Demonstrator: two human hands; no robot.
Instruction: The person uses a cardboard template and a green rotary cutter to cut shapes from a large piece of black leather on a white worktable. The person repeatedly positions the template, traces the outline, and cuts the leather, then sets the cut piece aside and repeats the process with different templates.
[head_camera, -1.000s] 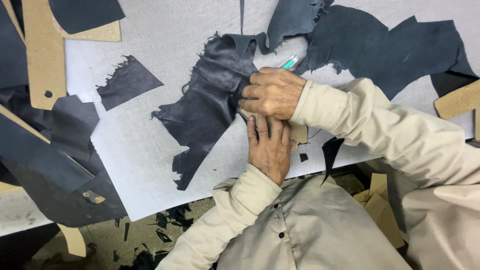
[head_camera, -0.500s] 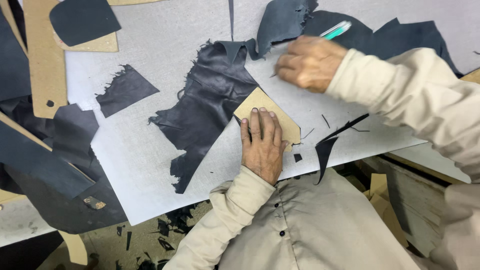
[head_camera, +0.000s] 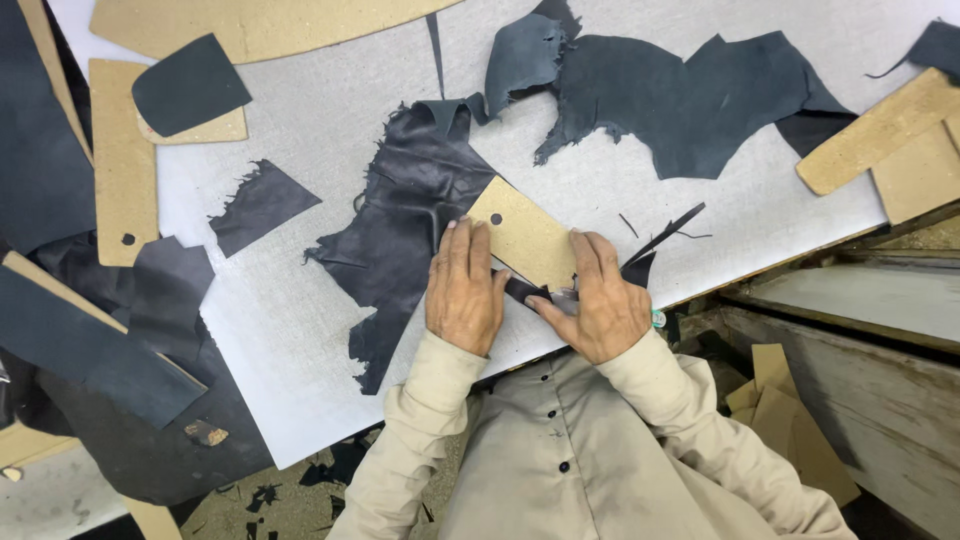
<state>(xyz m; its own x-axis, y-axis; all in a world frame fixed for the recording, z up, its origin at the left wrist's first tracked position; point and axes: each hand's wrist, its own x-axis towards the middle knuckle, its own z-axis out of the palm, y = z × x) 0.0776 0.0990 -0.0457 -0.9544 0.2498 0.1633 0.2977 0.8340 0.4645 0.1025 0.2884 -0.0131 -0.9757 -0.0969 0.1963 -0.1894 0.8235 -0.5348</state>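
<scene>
Head view, left hand: your left hand (head_camera: 463, 288) lies flat and open, fingers stretched, pressing on the near-left part of the cardboard pattern (head_camera: 522, 238).
Head view, right hand: your right hand (head_camera: 597, 297) rests on the pattern's near-right end, thumb and fingers pinched on a small blade (head_camera: 562, 297); a turquoise tool end (head_camera: 659, 319) shows by the wrist.
Pattern: tan, oblong, with a punched hole, lying tilted on the dark leather piece (head_camera: 410, 220), between your two hands.
Leather: crumpled, ragged-edged, spread on the grey cutting board (head_camera: 300, 330).
Around: a larger dark hide (head_camera: 690, 100) lies farther off; a small scrap (head_camera: 262, 204) to the left; cardboard templates (head_camera: 120, 160) at the left edge.
</scene>
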